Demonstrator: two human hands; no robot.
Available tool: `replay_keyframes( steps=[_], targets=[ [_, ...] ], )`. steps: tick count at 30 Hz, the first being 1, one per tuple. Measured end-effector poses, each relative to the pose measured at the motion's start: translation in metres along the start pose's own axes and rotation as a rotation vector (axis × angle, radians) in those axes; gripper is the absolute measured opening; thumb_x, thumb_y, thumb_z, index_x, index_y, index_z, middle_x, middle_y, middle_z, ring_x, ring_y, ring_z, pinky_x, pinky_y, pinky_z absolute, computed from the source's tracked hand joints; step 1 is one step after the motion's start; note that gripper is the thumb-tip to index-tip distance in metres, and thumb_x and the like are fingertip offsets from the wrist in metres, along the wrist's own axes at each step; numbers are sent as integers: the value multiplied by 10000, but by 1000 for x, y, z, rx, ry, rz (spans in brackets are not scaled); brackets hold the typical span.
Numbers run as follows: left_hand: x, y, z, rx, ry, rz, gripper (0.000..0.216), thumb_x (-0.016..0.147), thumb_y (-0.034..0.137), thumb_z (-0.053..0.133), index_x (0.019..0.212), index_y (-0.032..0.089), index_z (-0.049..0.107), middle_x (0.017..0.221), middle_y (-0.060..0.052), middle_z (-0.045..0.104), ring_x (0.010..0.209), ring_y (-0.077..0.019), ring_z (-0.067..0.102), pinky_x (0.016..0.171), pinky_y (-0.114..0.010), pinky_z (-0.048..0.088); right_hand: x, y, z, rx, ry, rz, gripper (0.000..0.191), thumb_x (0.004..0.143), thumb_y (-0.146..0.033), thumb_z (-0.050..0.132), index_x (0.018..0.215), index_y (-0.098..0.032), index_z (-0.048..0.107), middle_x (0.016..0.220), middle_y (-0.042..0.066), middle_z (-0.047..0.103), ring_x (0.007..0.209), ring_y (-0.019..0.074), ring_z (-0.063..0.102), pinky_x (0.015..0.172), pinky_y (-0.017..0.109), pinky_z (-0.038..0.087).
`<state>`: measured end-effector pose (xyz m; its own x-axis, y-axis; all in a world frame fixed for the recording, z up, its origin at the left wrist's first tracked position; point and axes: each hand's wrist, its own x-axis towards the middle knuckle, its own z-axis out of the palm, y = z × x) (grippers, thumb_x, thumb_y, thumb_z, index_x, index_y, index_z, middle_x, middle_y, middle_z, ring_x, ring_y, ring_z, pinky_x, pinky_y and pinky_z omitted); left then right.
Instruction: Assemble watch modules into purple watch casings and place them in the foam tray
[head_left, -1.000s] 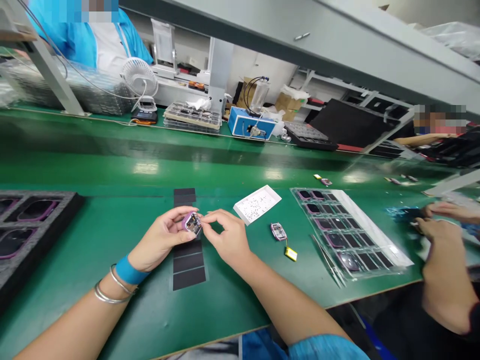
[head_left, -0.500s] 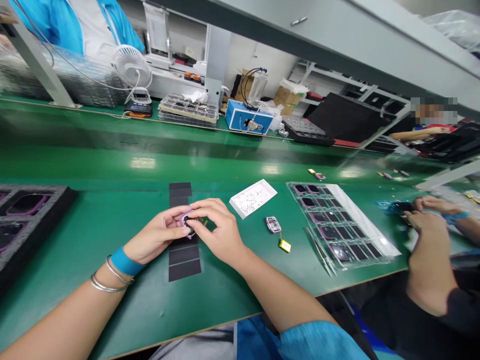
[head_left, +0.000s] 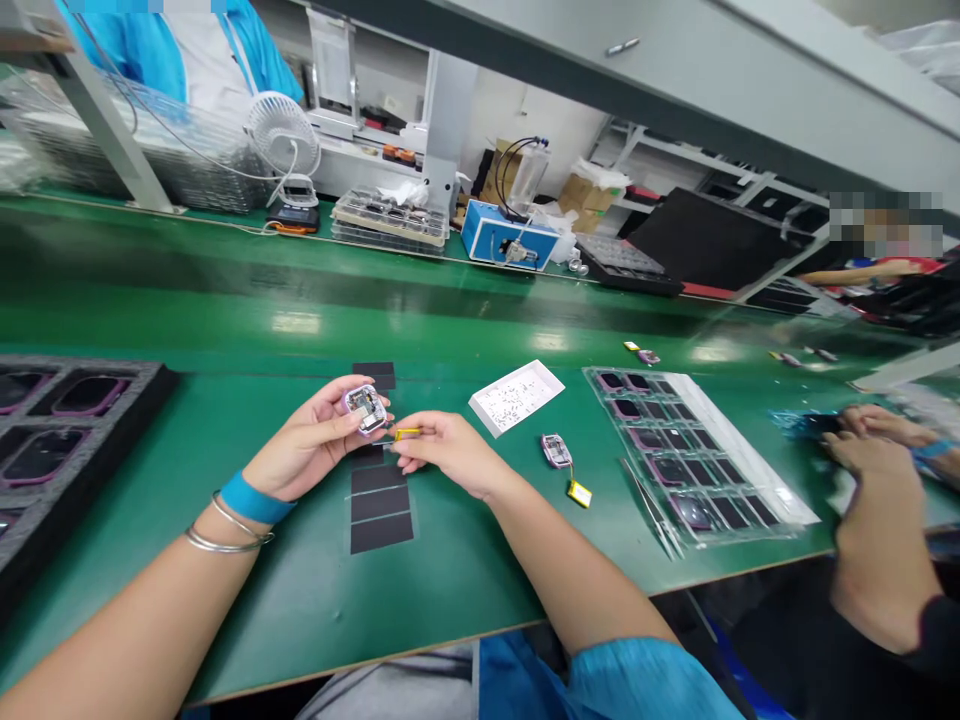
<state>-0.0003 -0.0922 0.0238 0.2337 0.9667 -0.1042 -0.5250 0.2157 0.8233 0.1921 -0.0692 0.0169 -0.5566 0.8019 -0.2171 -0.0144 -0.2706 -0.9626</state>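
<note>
My left hand (head_left: 311, 440) grips a small purple device case (head_left: 365, 407) with its open circuit side up, raised a little above the green bench. My right hand (head_left: 444, 450) pinches a small yellow battery (head_left: 407, 433) just right of the case; thin wires join the two. Under both hands lies a strip of black pads (head_left: 379, 480). A second purple case (head_left: 556, 450) with its own yellow battery (head_left: 579, 493) lies on the bench to the right.
A white parts card (head_left: 516, 396) and a clear tray of purple cases (head_left: 675, 450) lie to the right, tweezers (head_left: 651, 506) beside it. A black foam tray (head_left: 67, 420) sits at left. Another person's hands (head_left: 870, 440) work at far right. The conveyor (head_left: 300, 310) runs behind.
My hands have parted: the right one has drawn the yellow battery out to the right, and the left has lifted the case slightly and turned its open side up.
</note>
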Motion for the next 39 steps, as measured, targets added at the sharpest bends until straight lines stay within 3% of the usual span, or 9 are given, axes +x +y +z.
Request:
replay_keyframes(
  steps=[4,9,14,21,25,29,33,39],
  targets=[
    [2,4,-4,37,27,-64,344,685,152,737,1008,233,653,968,-32,685,856,-162,654,750,-248,569,-6,-11,-5,-9,59,-148,294,685,-277,732,952,-201,637,663,-39,607,553,82,563,553,224,488],
    [2,2,-2,104,-22,-245,351,659,127,748,990,209,663,862,-15,665,727,-131,651,652,-214,578,-14,-15,-7,-90,-93,-260,245,703,-259,734,934,-211,665,818,6,667,731,138,632,707,296,520],
    [-1,-4,0,141,-133,-358,342,688,139,731,1015,192,648,884,-43,670,784,-157,662,662,-229,579,-15,-15,1,-508,166,-530,108,820,-238,626,899,-223,698,884,26,630,821,141,591,764,291,491],
    [-1,-9,10,177,-97,-322,284,710,148,708,985,175,643,865,-44,672,787,-146,656,704,-240,571,-10,-6,8,-669,277,-666,129,842,-180,595,922,-224,684,873,23,635,872,152,591,824,302,475],
    [3,-16,14,237,-6,-288,186,719,181,693,896,145,650,769,-49,670,688,-145,654,603,-222,564,-2,3,9,-668,330,-642,178,825,-193,612,990,-229,668,894,24,650,877,157,601,820,303,480],
    [6,-9,6,248,157,-250,158,720,165,672,873,132,650,836,-78,695,723,-169,666,605,-248,569,6,11,7,-595,385,-522,161,851,-206,562,984,-212,653,910,27,660,839,144,615,732,270,498],
    [8,3,-7,226,249,-235,167,706,167,679,866,126,660,886,-105,712,809,-195,668,723,-317,572,9,18,10,-878,250,-423,91,805,-135,605,774,-186,673,914,33,638,893,163,577,814,301,472],
    [9,2,-10,252,246,-291,196,660,172,707,849,125,678,854,-104,722,755,-183,666,691,-287,557,14,27,20,-1128,234,-374,71,781,-133,651,838,-162,682,1007,66,609,961,197,513,922,365,410]
  ],
)
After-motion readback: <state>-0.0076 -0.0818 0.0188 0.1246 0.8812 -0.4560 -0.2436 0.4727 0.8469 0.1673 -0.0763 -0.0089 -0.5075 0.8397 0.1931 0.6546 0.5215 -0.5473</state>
